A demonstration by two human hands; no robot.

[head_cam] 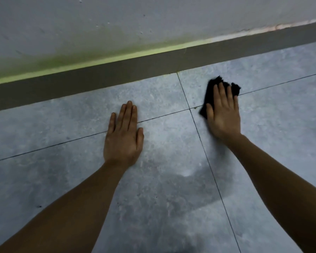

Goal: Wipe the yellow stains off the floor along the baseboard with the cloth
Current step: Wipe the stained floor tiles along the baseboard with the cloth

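In the head view, a black cloth point(217, 92) is pressed flat against the grey tiled floor point(171, 189) under the right hand point(223, 115), whose fingers point(222, 94) are laid out straight and close together on top of it, nothing being pinched. The cloth is placed right of a grout crossing, near the dark baseboard point(98, 77) but not touching it. The left hand point(123, 137) is set palm-down on the bare tile to the left, fingers held together, thumb slightly apart, seemingly as a support. A small yellowish mark point(196, 107) is seen on the grout line just left of the cloth, and yellow-green tint is noticed along the wall point(80, 24) above the baseboard. The wipe would be done best with firm, even pressure, the cloth being drawn leftward over the mark and then carried far, up to the baseboard's foot
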